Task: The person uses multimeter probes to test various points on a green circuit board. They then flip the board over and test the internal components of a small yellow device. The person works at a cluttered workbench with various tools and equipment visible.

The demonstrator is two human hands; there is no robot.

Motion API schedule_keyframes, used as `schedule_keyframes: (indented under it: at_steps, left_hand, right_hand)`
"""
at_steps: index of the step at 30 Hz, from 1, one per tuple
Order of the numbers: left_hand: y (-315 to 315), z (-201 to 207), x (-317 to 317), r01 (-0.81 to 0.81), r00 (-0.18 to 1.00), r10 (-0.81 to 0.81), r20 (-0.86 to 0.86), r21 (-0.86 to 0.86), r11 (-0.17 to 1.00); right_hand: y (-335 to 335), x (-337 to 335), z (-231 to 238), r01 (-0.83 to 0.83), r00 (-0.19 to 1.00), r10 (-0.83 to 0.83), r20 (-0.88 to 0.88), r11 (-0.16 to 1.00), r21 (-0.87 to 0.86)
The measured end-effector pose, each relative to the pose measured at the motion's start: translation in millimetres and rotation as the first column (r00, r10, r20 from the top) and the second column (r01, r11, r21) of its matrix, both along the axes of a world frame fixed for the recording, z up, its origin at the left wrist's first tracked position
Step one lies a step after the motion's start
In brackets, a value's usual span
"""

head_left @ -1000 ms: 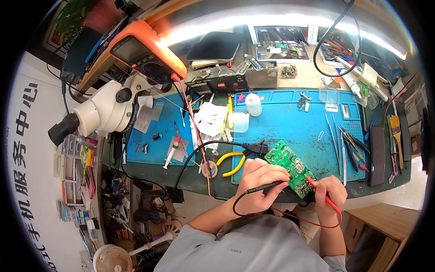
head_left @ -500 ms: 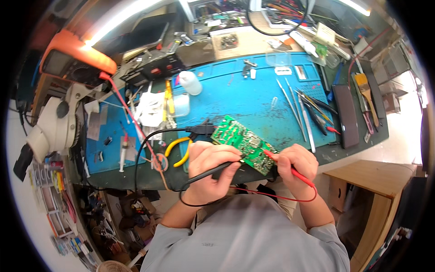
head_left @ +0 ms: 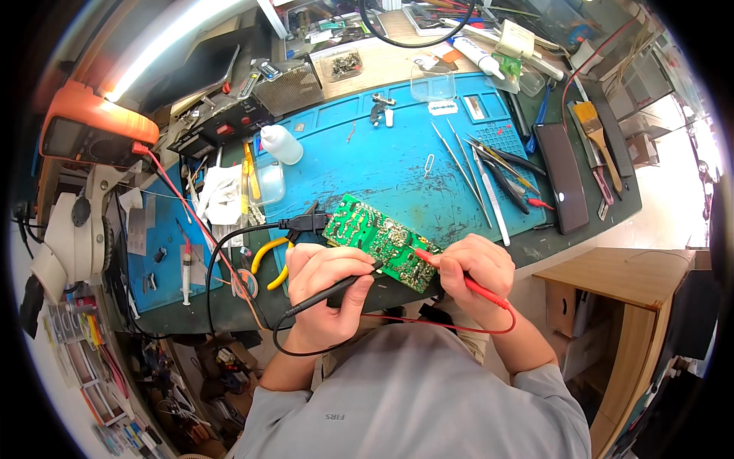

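A green circuit board [head_left: 355, 222] lies solder side up near the mat's front edge, with a black plug [head_left: 307, 222] and its cable joined to its left end. My left hand [head_left: 317, 287] is closed around a black test probe [head_left: 330, 293], its tip at the board's lower edge. My right hand [head_left: 483, 268] pinches a red test probe [head_left: 489, 294], whose tip meets the board's right part. Whether either tip touches a joint is too small to tell. The red lead loops below both hands. An orange multimeter [head_left: 99, 122] stands at the far left.
On the blue mat [head_left: 344, 168] are a white bottle [head_left: 281, 144], tweezers [head_left: 489, 199] and pliers [head_left: 505, 183]. Yellow-handled pliers [head_left: 264, 256] lie by my left hand. A phone [head_left: 560, 176] and a brush [head_left: 596, 130] are at right. A microscope-like white arm [head_left: 65, 237] stands left.
The whole view has shifted, so the bench appears further left. Both hands keep the same probes at the board, with little visible movement relative to it.
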State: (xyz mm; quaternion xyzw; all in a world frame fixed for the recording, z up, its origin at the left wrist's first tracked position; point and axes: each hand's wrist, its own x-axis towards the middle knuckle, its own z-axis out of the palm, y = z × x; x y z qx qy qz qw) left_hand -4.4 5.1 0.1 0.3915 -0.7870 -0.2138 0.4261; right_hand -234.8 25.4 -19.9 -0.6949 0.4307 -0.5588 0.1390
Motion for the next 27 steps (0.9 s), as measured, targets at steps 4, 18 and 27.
schedule_keyframes:
  at_steps: [4, 18, 27]
  left_hand:
    - [-0.1, 0.2, 1.0, -0.009, 1.0, 0.009, -0.002, -0.011, 1.0]
    - [4.1, 2.6, 3.2, 0.0, 1.0, -0.001, -0.026, -0.064, 0.998]
    - [5.1, 0.7, 0.7, -0.02, 0.999, 0.018, -0.043, -0.057, 0.998]
  right_hand:
    - [0.0, 0.4, 1.2, -0.001, 1.0, 0.001, -0.02, 1.0, 0.028]
    - [8.7, 3.8, -4.4, 0.069, 0.997, -0.067, -0.047, 0.997, 0.047]
    - [8.3, 3.0, -2.8, 0.066, 0.997, -0.064, -0.032, 0.996, 0.062]
